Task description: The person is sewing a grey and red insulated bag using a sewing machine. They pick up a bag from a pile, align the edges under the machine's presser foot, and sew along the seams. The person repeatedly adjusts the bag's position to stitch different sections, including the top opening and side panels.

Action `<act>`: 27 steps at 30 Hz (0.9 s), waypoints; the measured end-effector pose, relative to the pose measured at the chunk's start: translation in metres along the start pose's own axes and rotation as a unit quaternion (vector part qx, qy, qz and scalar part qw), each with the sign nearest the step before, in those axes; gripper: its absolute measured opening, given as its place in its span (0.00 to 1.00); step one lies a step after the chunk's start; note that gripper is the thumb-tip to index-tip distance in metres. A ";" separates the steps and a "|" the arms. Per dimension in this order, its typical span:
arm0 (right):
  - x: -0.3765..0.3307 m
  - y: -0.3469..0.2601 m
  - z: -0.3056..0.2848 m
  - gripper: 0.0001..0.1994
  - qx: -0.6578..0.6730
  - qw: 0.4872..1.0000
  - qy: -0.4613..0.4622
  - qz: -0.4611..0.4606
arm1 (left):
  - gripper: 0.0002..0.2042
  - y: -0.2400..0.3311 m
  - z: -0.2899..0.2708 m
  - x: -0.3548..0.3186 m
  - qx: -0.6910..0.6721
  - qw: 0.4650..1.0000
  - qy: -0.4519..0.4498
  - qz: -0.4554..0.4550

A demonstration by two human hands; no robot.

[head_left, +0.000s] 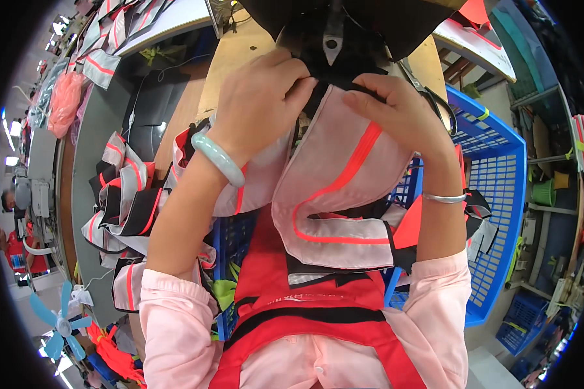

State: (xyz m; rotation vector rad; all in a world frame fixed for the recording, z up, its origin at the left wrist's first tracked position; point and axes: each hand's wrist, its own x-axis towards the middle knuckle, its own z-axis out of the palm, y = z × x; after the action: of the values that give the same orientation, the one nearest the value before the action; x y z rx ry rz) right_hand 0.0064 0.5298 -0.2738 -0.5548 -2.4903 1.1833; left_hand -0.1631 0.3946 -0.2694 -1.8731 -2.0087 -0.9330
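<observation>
A grey fabric piece [334,152] with a bright red-orange stripe and dark edging hangs from the work table over my lap. Along its upper end runs a black fabric strip [319,70], close under the metal pointed part [332,44] of a dark machine head [285,16]. My left hand [266,97] is closed, pinching the strip from the left between thumb and fingers. From the right, my right hand [399,107] pinches the same black strip, thumb on top of the cloth. Some fingertips are hidden by the hands and fabric.
Black-handled scissors [440,107] lie beside my right hand. A blue plastic basket [503,214] stands to the right, with more striped cloth near it. Several striped pieces [126,201] are heaped at left. A wooden tabletop [230,61] lies under the machine.
</observation>
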 end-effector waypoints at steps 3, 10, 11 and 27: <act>0.009 0.009 -0.003 0.17 -0.035 0.999 0.006 -0.026 | 0.06 -0.003 0.006 0.006 0.004 1.000 -0.002 -0.011; 0.018 0.009 -0.010 0.20 -0.075 0.997 -0.018 -0.011 | 0.06 -0.007 0.008 0.013 0.018 0.999 -0.011 -0.028; 0.019 0.011 -0.009 0.20 -0.078 0.997 -0.011 -0.018 | 0.06 -0.006 0.008 0.013 0.022 0.999 -0.017 -0.036; 0.022 0.015 -0.019 0.16 -0.086 0.995 0.030 -0.036 | 0.06 -0.025 0.010 0.024 -0.012 0.999 0.007 -0.032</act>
State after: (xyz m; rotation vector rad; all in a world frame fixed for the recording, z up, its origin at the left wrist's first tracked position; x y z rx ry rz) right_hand -0.0014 0.5612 -0.2712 -0.5314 -2.5518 0.9183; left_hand -0.1878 0.4211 -0.2705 -1.8187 -2.0702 -0.9884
